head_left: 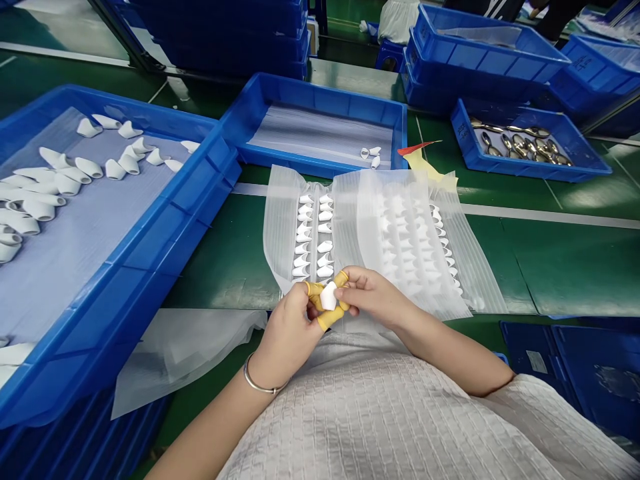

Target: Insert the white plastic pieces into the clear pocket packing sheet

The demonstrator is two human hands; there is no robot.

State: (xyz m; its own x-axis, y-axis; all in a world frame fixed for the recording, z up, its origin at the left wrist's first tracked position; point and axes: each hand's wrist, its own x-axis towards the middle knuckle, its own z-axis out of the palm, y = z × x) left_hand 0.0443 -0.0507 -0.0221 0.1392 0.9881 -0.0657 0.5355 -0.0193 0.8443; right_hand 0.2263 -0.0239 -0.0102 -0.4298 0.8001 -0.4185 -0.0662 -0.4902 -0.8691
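Note:
A small white hollow piece point(329, 296) with a slanted end is pinched between my two hands, close in front of my body. My left hand point(295, 320), in yellow finger cots, grips it from the left. From the right, my right hand point(375, 295) holds it with fingertips that also wear yellow cots. Just beyond my hands lies a translucent foam sheet point(345, 190) with similar white pieces point(325, 247) in rows. Part of the sheet is folded over more rows, which show faintly through it.
At left a large blue tray point(165, 220) holds many loose white pieces point(65, 170). Another blue tray point(320, 160) behind the foam has 3 pieces. A blue bin point(530, 170) with metal spoons point(530, 147) stands at right. Stacked blue crates point(480, 60) stand behind.

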